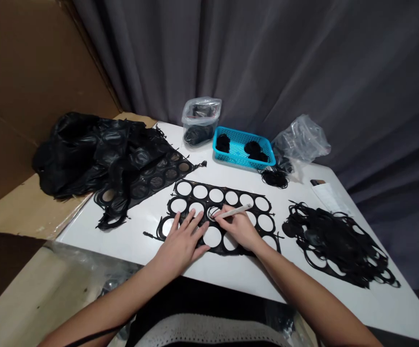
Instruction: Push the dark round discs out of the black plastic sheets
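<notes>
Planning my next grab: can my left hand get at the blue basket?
Probably yes: the left hand rests on the flat black cut-out sheet, with nothing tall between it and the blue plastic basket, a long reach away.

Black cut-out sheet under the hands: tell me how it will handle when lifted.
It will probably be floppy and light: the black cut-out sheet is mostly holes joined by narrow strips. The pile of similar sheets lies slumped and tangled, so it may sag and snag when raised. It seems unlikely to roll, lying flat under the left hand.
</notes>
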{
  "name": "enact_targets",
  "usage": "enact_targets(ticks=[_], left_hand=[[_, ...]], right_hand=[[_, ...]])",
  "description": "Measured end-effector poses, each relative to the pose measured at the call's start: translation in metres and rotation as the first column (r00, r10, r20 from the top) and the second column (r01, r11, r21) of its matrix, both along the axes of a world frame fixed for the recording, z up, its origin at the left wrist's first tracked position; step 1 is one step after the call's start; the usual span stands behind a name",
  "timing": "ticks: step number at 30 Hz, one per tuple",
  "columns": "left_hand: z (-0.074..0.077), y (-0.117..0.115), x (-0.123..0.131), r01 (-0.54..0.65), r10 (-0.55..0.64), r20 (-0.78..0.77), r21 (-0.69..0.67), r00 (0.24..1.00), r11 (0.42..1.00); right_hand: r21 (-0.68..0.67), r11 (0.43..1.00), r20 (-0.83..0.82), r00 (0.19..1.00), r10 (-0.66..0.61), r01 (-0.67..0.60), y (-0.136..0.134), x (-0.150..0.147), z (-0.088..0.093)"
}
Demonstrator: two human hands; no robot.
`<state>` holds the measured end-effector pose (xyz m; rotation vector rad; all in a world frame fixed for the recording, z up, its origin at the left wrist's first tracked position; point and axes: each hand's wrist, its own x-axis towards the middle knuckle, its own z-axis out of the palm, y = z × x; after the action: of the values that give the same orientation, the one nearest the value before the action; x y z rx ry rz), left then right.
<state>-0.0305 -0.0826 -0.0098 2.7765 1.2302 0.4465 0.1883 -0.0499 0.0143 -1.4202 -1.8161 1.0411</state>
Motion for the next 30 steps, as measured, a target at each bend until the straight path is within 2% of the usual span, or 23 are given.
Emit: enact_targets(ticks=[4,10,12,15,17,19,20,21,23,25,26,28,30], left_hand=[[-0.007,-0.002,0.000,-0.015,0.015,-0.013,-0.016,1.000,1.000],[-0.004,-0.004,-0.001,-0.019,0.019,-0.006,-0.033,1.000,0.999],[-0.004,-0.003,-0.001,-0.021,0.020,-0.018,-0.042,1.000,0.999],[-0.006,-0.004,0.000,-0.032,0.031,-0.030,-0.037,0.999,0.999],[-0.008,-0.005,0.001,-0.051,0.051,-0.015,-0.025,0.999,0.998],[-0.009,-0.006,0.001,-0.073,0.073,0.008,-0.015,0.997,0.997],[-0.009,-0.006,0.002,-0.081,0.082,0.017,-0.013,0.997,0.997],[-0.010,-0.007,0.002,-0.088,0.089,0.024,-0.012,0.996,0.996],[-0.009,-0.007,0.003,-0.101,0.102,0.035,-0.012,0.994,0.995],[-0.008,-0.008,0.003,-0.108,0.108,0.042,-0.011,0.993,0.994],[-0.008,-0.008,0.003,-0.107,0.107,0.045,-0.013,0.993,0.994],[-0.006,-0.009,0.000,-0.097,0.098,0.047,-0.018,0.994,0.995],[-0.005,-0.009,-0.005,-0.098,0.099,0.049,-0.019,0.994,0.995]], right_hand=[[0.035,0.999,-0.002,0.999,0.033,-0.033,-0.001,-0.002,-0.005],[0.043,0.998,0.004,0.999,0.037,-0.037,0.002,0.000,-0.005],[0.085,0.995,0.028,0.998,0.050,-0.052,0.000,0.000,-0.005],[0.239,0.962,0.152,0.984,0.095,-0.129,-0.010,-0.004,-0.009],[0.346,0.909,0.305,0.944,0.127,-0.234,-0.014,-0.006,-0.012],[0.397,0.862,0.437,0.890,0.126,-0.317,-0.009,-0.003,-0.012],[0.407,0.857,0.476,0.874,0.096,-0.316,-0.001,0.002,-0.011],[0.419,0.865,0.492,0.870,0.038,-0.274,0.010,0.008,-0.009],[0.460,0.884,0.464,0.871,-0.160,-0.082,0.038,0.026,-0.001],[0.501,0.853,0.365,0.857,-0.362,0.147,0.065,0.042,0.007],[0.502,0.837,0.320,0.852,-0.414,0.218,0.075,0.046,0.011],[0.443,0.855,0.259,0.874,-0.411,0.271,0.085,0.044,0.017],[0.308,0.925,0.221,0.929,-0.298,0.223,0.080,0.027,0.018]])
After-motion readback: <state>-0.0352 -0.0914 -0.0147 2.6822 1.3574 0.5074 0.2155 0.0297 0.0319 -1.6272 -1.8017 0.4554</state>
